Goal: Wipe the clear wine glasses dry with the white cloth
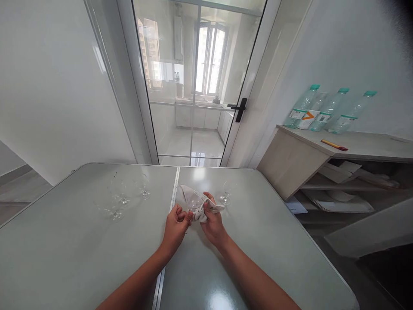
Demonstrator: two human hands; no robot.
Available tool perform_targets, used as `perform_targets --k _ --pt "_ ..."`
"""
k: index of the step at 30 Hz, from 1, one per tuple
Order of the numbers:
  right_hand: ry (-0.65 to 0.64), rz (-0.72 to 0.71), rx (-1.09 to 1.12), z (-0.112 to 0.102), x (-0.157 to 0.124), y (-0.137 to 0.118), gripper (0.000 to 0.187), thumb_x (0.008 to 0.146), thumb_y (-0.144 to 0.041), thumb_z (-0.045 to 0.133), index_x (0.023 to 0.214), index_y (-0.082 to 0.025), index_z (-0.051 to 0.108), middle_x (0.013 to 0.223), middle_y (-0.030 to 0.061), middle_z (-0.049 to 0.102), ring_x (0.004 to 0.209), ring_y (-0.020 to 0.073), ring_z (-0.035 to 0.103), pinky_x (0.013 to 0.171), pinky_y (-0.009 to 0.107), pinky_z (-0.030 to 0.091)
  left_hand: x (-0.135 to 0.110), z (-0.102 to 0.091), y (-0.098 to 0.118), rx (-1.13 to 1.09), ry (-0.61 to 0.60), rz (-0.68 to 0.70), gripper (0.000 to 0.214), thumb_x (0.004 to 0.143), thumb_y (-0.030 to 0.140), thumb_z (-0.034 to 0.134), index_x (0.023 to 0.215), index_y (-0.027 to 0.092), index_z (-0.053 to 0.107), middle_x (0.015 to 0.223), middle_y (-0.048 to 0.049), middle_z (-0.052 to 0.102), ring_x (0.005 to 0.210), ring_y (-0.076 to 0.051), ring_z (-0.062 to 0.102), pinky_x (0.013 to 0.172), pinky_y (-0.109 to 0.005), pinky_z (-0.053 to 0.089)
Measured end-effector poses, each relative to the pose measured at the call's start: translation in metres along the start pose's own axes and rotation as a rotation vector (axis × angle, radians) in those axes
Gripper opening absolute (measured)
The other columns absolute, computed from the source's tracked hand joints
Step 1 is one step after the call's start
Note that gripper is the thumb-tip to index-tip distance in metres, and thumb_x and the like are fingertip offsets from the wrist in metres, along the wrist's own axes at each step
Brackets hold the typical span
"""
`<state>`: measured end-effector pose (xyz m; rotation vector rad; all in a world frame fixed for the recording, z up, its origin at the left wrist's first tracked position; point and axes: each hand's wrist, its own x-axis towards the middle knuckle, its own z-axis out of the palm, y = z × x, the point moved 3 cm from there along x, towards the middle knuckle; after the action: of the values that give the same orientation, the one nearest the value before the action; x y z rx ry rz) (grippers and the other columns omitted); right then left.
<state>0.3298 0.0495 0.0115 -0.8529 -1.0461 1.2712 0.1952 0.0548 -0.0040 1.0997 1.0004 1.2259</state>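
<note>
Above the middle of the table, my right hand (213,220) is wrapped around a white cloth (184,192). A clear stemmed glass (195,201) shows partly through the folds, its bowl against the cloth. On the near left side of it, my left hand (178,220) is closed, thumb and fingers pinching at the glass's lower end, where the stem is mostly hidden. Just beyond my right hand stands another clear wine glass (225,198). Over on the left of the table are a wine glass (146,194), a second one (124,199) and a third (116,214).
The pale table (97,258) has a metal seam (176,181) running down its middle. At the right, a wooden shelf unit (290,150) carries several plastic bottles (345,120) and a red-and-yellow stick-like thing (334,145). A glass door (174,129) stands behind the table.
</note>
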Motion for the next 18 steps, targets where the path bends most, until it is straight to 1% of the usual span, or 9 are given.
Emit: perform_targets --k 1,3,5,7,8,10,13,16,18 --pt "-0.032 0.027 0.059 -0.002 0.001 -0.002 0.061 0.089 -0.068 0.059 0.136 -0.030 0.046 0.108 0.0055 0.066 0.089 0.0223 0.066 0.077 0.036 0.056 -0.001 0.004 -0.003 -0.117 -0.085 -0.087 0.057 0.077 0.062 0.076 0.076 0.023 0.035 0.059 0.0084 0.044 0.048 -0.005 0.031 0.048 -0.019 0.026" --pt "-0.103 0.075 0.205 -0.003 0.003 -0.005 0.079 0.072 -0.065 0.079 0.138 -0.030 0.052 0.117 0.0070 0.067 0.095 0.0248 0.067 0.080 0.037 0.056 -0.002 0.011 -0.008 -0.328 -0.255 -0.256 0.058 0.077 0.065 0.076 0.077 0.022 0.037 0.058 0.0093 0.043 0.044 -0.003 0.021 0.046 -0.019 0.022" --pt "-0.145 0.084 0.289 -0.003 0.004 -0.004 0.085 0.060 -0.057 0.090 0.134 -0.030 0.059 0.126 0.0068 0.065 0.103 0.0250 0.066 0.084 0.035 0.055 -0.003 0.016 -0.008 -0.444 -0.373 -0.372 0.057 0.077 0.062 0.078 0.076 0.020 0.040 0.058 0.0104 0.038 0.045 -0.001 0.015 0.047 -0.018 0.022" --pt "-0.120 0.076 0.346 -0.003 0.005 -0.001 0.082 0.056 -0.046 0.095 0.130 -0.031 0.063 0.128 0.0054 0.065 0.106 0.0231 0.064 0.085 0.031 0.054 -0.002 0.017 -0.008 -0.459 -0.404 -0.419 0.055 0.077 0.059 0.080 0.077 0.019 0.041 0.057 0.0112 0.035 0.046 -0.001 0.015 0.048 -0.018 0.023" --pt "-0.090 0.070 0.361 -0.003 0.005 0.001 0.079 0.057 -0.041 0.095 0.128 -0.031 0.064 0.127 0.0047 0.065 0.105 0.0218 0.064 0.084 0.030 0.053 -0.001 0.016 -0.008 -0.434 -0.381 -0.406 0.056 0.077 0.058 0.080 0.078 0.020 0.040 0.057 0.0115 0.035 0.046 -0.002 0.015 0.047 -0.018 0.022" --pt "-0.024 0.064 0.359 -0.003 0.005 0.004 0.072 0.061 -0.031 0.093 0.127 -0.032 0.065 0.123 0.0037 0.066 0.100 0.0191 0.064 0.080 0.027 0.053 0.004 0.011 -0.008 -0.327 -0.277 -0.329 0.058 0.075 0.060 0.080 0.081 0.023 0.036 0.055 0.0122 0.037 0.044 -0.003 0.017 0.045 -0.019 0.019" --pt "0.067 0.020 0.309 -0.004 0.005 0.002 0.076 0.067 -0.024 0.089 0.135 -0.033 0.058 0.124 0.0037 0.064 0.096 0.0174 0.064 0.075 0.026 0.053 0.006 0.004 -0.008 -0.067 -0.099 -0.133 0.061 0.075 0.061 0.079 0.085 0.025 0.031 0.052 0.0129 0.041 0.043 -0.005 0.026 0.046 -0.019 0.018" --pt "0.136 -0.084 0.198 -0.005 0.003 -0.008 0.089 0.065 -0.020 0.090 0.143 -0.034 0.050 0.138 0.0070 0.059 0.111 0.0217 0.061 0.081 0.029 0.055 0.002 0.001 -0.003 0.193 0.030 0.072 0.053 0.080 0.053 0.076 0.085 0.025 0.031 0.054 0.0112 0.047 0.049 -0.008 0.037 0.052 -0.020 0.027" --pt "0.165 -0.114 0.171 -0.006 0.003 -0.012 0.089 0.064 -0.019 0.090 0.142 -0.032 0.051 0.144 0.0081 0.056 0.118 0.0236 0.058 0.082 0.029 0.056 -0.002 0.001 0.001 0.279 0.097 0.160 0.047 0.082 0.047 0.075 0.084 0.024 0.033 0.057 0.0094 0.051 0.054 -0.009 0.042 0.056 -0.021 0.032"
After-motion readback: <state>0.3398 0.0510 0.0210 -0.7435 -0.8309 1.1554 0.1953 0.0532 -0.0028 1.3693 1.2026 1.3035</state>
